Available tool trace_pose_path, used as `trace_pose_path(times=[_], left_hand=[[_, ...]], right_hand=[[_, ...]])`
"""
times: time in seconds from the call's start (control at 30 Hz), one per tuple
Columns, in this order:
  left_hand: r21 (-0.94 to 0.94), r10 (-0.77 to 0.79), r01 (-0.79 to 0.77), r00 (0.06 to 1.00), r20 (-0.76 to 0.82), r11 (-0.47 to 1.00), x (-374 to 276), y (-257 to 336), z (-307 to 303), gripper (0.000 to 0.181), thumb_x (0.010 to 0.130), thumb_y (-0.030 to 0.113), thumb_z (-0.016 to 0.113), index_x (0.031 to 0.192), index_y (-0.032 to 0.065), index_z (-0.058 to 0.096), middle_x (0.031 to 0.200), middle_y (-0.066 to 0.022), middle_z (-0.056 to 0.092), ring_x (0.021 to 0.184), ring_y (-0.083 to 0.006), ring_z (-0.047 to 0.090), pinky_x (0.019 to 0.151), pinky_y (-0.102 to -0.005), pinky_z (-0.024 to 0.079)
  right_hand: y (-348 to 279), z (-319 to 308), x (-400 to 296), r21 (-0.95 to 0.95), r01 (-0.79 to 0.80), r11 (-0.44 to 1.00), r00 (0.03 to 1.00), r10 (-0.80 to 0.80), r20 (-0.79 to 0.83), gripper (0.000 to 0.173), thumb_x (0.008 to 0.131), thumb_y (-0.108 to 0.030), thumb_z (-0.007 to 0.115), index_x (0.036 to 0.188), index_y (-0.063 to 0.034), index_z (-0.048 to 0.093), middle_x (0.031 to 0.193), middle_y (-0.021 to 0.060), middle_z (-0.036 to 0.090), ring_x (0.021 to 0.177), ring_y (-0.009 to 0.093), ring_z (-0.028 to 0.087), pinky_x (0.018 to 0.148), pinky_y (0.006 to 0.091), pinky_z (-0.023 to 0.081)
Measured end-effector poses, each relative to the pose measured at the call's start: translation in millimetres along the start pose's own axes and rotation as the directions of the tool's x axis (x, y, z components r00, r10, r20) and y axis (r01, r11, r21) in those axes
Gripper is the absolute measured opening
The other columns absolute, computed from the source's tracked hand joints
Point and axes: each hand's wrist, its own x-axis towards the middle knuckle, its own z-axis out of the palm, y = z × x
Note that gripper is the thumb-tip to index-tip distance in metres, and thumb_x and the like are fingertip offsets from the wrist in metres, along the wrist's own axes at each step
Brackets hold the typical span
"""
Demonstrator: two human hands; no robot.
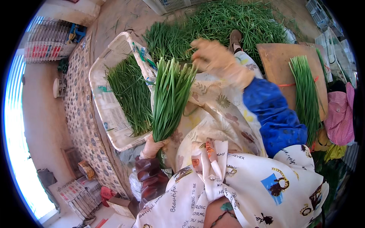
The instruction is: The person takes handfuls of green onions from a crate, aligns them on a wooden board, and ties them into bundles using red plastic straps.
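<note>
My left hand (152, 147), in a thin glove, grips a bunch of green garlic chives (172, 99) near its lower, leafy end. The pale cut stem ends point up and away from me. My right hand (218, 61), in a pale glove below a blue sleeve, is blurred by motion. It is just right of the stem ends, over my lap, and I cannot see whether it holds anything. A white plastic crate (109, 108) stands left of the bunch, with more chives (129, 94) lying in it.
A big heap of loose chives (233, 20) covers the floor ahead, with a neater pile (165, 40) beside it. At right, a chive bundle (305, 94) lies on a brown board (276, 68) near a red tie (286, 85). Pink checked cloth (339, 114) hangs beyond.
</note>
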Motion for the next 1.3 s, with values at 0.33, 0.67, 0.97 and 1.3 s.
trace_pose_path(times=[0.33,0.67,0.97,1.3], left_hand=[[0.122,0.047,-0.042,0.998,-0.036,0.992,3,0,1,0.053,0.071,-0.008,0.059,0.119,0.0071,0.043,0.078,-0.0018,0.058,0.051,-0.0088,0.050,0.043,-0.0210,0.041],[0.109,0.064,-0.064,0.998,0.009,0.992,6,5,4,0.040,0.073,-0.006,0.061,0.109,0.0059,0.049,0.078,-0.0020,0.058,0.051,-0.0085,0.050,0.044,-0.0217,0.042],[-0.177,-0.028,0.037,0.998,0.051,0.983,7,11,13,0.029,0.070,-0.004,0.066,0.096,0.0054,0.056,0.077,-0.0033,0.059,0.050,-0.0098,0.053,0.043,-0.0202,0.044],[0.069,0.045,-0.038,0.994,-0.098,0.997,-14,42,-15,0.036,0.070,-0.009,0.060,0.102,0.0045,0.052,0.073,-0.0029,0.057,0.049,-0.0076,0.049,0.043,-0.0196,0.040]], right_hand=[[9,106,8,0.154,-0.560,0.814,0.720,0.386,0.577,0.052,0.071,-0.050,0.057,0.109,-0.0143,0.059,0.112,0.0142,0.057,0.109,0.030,0.051,0.095,0.0470,0.031],[32,156,-4,0.025,-0.292,0.956,0.903,0.267,0.337,0.042,0.069,-0.033,0.065,0.104,-0.0106,0.061,0.099,0.0122,0.063,0.089,0.027,0.060,0.073,0.0383,0.046],[-7,58,30,0.008,-0.040,0.999,0.999,0.040,0.011,0.016,0.075,-0.018,0.058,0.083,-0.0044,0.056,0.079,0.0138,0.056,0.077,0.032,0.057,0.067,0.0383,0.046],[46,-55,90,0.054,-0.109,0.993,0.968,0.118,-0.222,0.031,0.079,-0.014,0.053,0.110,-0.0100,0.051,0.093,0.0095,0.058,0.087,0.026,0.059,0.082,0.0351,0.047]])
